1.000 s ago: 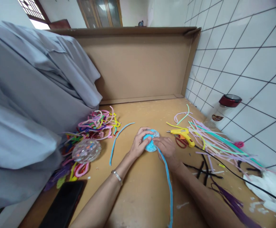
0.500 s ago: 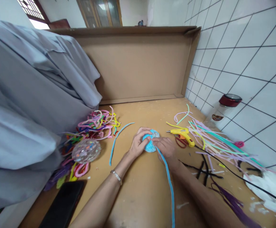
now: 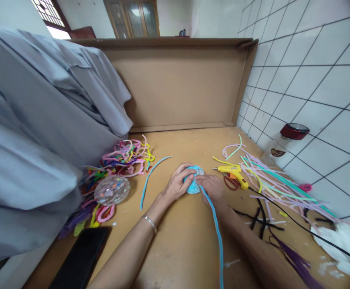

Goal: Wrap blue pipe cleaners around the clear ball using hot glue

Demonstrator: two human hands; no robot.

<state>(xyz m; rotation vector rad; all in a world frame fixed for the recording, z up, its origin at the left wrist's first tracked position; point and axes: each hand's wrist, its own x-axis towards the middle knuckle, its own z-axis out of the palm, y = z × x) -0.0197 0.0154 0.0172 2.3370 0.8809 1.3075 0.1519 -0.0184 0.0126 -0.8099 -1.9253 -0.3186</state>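
A rounded form wrapped in blue pipe cleaner [image 3: 194, 188] sits on the table between my hands, a clear patch showing near its top right. My left hand [image 3: 179, 182] grips it from the left, thumb and fingers on its surface. On the other side, my right hand [image 3: 212, 188] pinches the blue pipe cleaner [image 3: 215, 224] where it meets the form. The strip's loose length runs down toward the near table edge. My right fingertips are partly hidden. A separate curved blue pipe cleaner [image 3: 149, 176] lies left of my left hand.
Right of my hands lie a yellow glue gun [image 3: 235, 173], scissors [image 3: 230, 182], pastel pipe cleaners [image 3: 279, 180] and a red-lidded jar [image 3: 283, 142]. Tangled pipe cleaners [image 3: 127, 156], a clear ball [image 3: 113, 190] and a black phone [image 3: 80, 259] are left. A cardboard panel [image 3: 178, 84] stands behind.
The view has shifted slightly, so everything appears a little farther right. Both hands keep their hold on the blue-wrapped form, with hardly any other movement.
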